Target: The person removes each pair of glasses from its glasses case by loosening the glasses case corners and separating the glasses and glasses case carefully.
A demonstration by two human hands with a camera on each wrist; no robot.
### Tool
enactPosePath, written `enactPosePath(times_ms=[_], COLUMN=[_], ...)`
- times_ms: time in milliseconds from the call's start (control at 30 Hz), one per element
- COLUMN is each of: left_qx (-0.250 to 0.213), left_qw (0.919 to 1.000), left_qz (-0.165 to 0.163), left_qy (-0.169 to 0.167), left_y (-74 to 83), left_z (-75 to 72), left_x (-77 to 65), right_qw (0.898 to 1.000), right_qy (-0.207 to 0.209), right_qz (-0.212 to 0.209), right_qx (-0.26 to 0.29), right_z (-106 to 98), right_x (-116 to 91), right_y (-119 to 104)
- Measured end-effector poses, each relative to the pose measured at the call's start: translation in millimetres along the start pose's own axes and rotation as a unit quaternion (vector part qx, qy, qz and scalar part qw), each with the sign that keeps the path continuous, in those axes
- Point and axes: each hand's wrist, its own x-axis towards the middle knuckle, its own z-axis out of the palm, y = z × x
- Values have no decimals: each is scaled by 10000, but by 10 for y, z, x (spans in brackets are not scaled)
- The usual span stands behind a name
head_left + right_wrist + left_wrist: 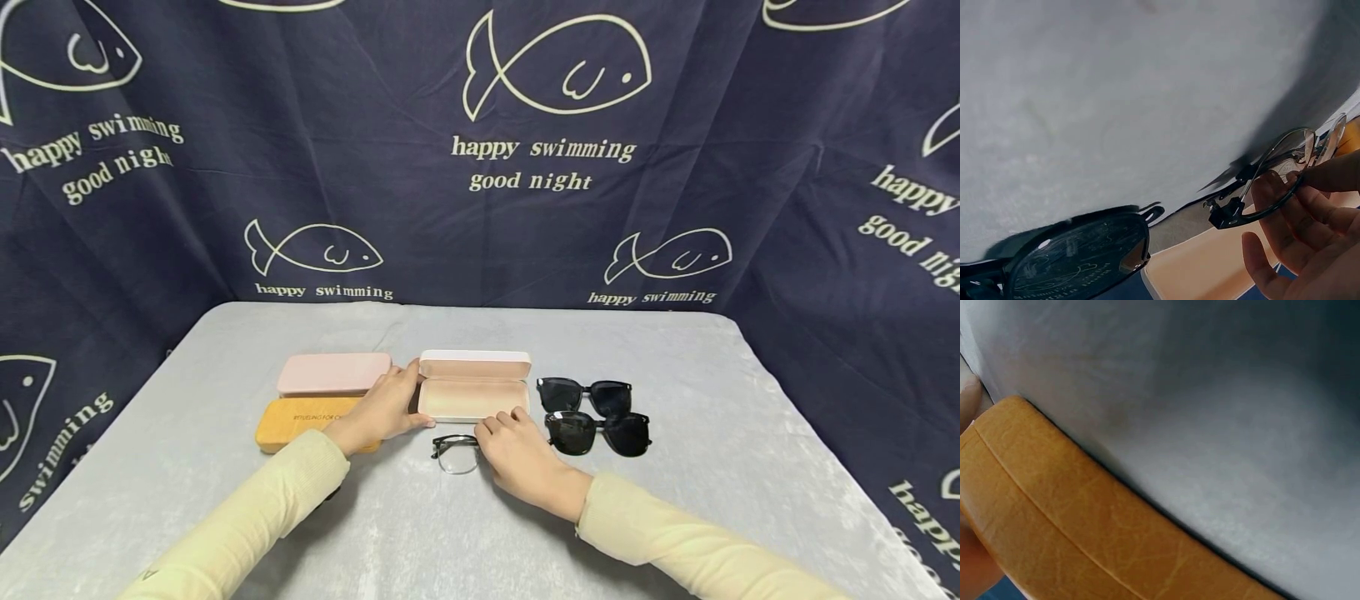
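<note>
A white glasses case (472,400) with a peach lining stands open, its lid tilted up at the back. My left hand (382,407) holds the left end of it, thumb at the front corner and fingers by the lid. Just in front of the case, my right hand (521,458) pinches a pair of clear eyeglasses (457,457) with dark upper rims. In the right wrist view, thumb and fingers grip these eyeglasses (1279,209) around the bridge and one lens. The hand hides one lens in the head view.
A yellow-orange glasses case (300,421) lies shut under my left wrist, with a shut pink glasses case (330,372) behind it. On the right, black sunglasses (561,396) lie behind a second pair of sunglasses (573,435). A pale cloth covers the table (675,517).
</note>
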Motion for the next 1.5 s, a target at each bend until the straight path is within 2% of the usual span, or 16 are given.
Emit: enactPosePath(times_ms=[233, 333, 633, 867, 1167, 1300, 1500], left_qx=[40, 21, 31, 36, 46, 51, 58], left_qw=[10000, 10000, 9999, 9999, 9999, 9999, 9999], left_qz=[-22, -19, -91, -98, -86, -126, -90], left_qy=[-16, -17, -69, -49, -25, -50, -40], left_y=[10, 12, 18, 7, 13, 9, 4], left_z=[-6, -6, -9, -10, -9, -7, -4], left_x=[-14, -17, -10, -10, -11, -6, -2], right_qw=[9998, 9995, 9963, 9887, 9785, 9778, 9782], right_qy=[-130, -64, 557, 1106, 1665, 1618, 1299], right_qz=[86, 150, 472, 786, 1016, 1175, 1462], right_qx=[148, 254, 451, 638, 668, 623, 702], right_z=[-14, -26, -109, -165, -137, -99, -33], right_x=[2, 8, 104, 217, 320, 341, 361], right_y=[-4, 11, 169, 387, 656, 736, 823])
